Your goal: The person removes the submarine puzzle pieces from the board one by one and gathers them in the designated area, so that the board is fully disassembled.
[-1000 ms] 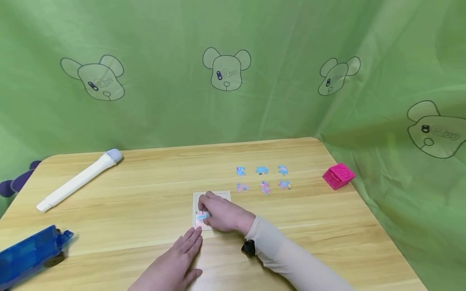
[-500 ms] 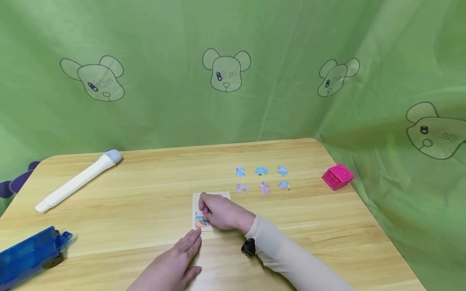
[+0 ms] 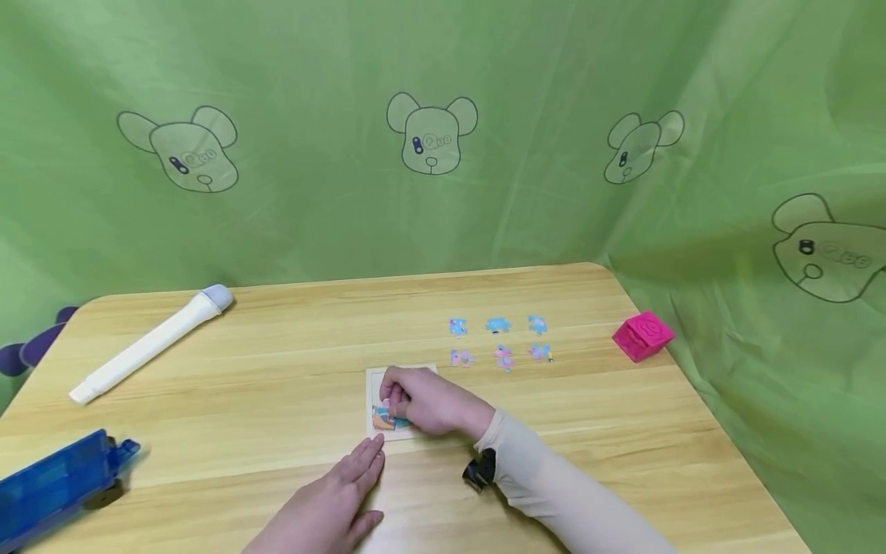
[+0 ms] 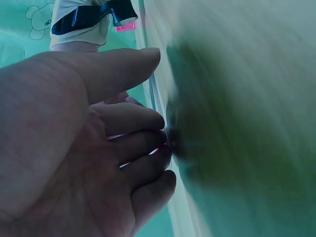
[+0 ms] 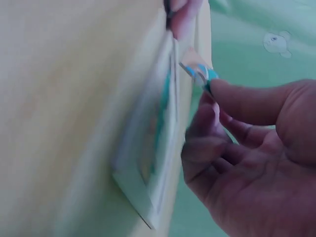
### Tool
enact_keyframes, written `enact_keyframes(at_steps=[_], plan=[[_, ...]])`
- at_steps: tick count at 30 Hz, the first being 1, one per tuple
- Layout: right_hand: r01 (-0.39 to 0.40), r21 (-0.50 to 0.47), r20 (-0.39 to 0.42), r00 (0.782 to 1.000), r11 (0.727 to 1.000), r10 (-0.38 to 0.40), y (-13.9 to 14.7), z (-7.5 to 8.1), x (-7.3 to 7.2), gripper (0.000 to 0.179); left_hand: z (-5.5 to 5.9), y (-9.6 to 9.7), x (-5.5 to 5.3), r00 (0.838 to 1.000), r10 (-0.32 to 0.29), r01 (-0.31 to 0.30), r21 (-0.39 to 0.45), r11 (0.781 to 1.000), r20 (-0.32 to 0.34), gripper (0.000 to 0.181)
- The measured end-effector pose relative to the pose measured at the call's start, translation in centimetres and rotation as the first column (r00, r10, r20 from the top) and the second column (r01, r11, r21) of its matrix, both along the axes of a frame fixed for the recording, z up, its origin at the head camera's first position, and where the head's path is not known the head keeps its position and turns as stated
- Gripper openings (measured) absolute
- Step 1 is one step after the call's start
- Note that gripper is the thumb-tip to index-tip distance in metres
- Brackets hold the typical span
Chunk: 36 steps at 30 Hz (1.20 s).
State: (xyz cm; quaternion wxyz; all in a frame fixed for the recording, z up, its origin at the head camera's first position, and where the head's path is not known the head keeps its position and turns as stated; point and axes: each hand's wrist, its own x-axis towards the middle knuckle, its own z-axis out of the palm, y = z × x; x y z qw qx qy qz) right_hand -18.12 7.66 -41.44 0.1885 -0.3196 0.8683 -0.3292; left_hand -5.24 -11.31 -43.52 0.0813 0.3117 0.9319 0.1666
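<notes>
My right hand (image 3: 438, 400) hovers over a small white-rimmed puzzle board (image 3: 370, 392). Between its thumb and index finger it pinches a puzzle piece (image 5: 197, 70), which has orange, blue and white print. In the right wrist view the piece stands tilted, apart from the board. Part of the board's lower area bears a coloured picture; the hand hides much of the rest. The left hand (image 3: 328, 496) lies with fairly straight fingers, its fingertips at the board's lower left corner. Several loose blue and pink puzzle pieces (image 3: 504, 357) lie in two rows to the right of the board.
A white toy microphone (image 3: 155, 342) lies at the table's left. Nearer, a blue toy truck part (image 3: 58, 485) is cut off by the frame's edge. A pink block (image 3: 644, 336) sits by the right table edge. Green cloth (image 3: 311, 154) hangs behind the table (image 3: 242, 431).
The right hand has shifted slightly to the right and turned, staying above the board. The puzzle piece in its grip has shown different sides. The left hand has stayed in place.
</notes>
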Motion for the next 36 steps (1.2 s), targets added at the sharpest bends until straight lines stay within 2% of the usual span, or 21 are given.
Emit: enact_keyframes(at_steps=[5,11,18,21,26,36], plan=[[0.076,-0.081,0.017,0.997,0.994,-0.075,1.6,0.9,-0.7,0.011,0.0,0.1,0.1,1.0,0.002,-0.002,-0.004,1.0,0.011,0.066],[0.111,-0.182,0.085,0.992,0.977,-0.097,4.3,2.0,-1.4,0.008,0.2,0.3,0.1,0.998,0.015,-0.015,-0.003,1.0,0.056,0.067],[0.17,-0.232,0.166,0.977,0.958,-0.133,7.6,2.0,-1.6,0.01,0.1,0.2,0.0,0.998,0.007,-0.006,-0.015,1.0,0.066,0.067],[0.176,-0.225,0.189,0.973,0.958,-0.134,8.7,1.5,-1.7,0.012,0.2,0.3,0.1,0.997,0.008,-0.007,-0.011,1.0,0.072,0.067],[0.165,-0.157,0.19,0.973,0.974,-0.134,9.9,0.6,-1.9,0.015,0.2,0.4,0.1,0.997,0.009,-0.009,-0.002,1.0,0.072,0.066],[0.149,-0.043,0.184,0.973,0.988,-0.139,10.3,-0.7,-2.4,0.019,0.2,0.4,0.0,0.997,0.006,-0.006,-0.007,1.0,0.074,0.068]])
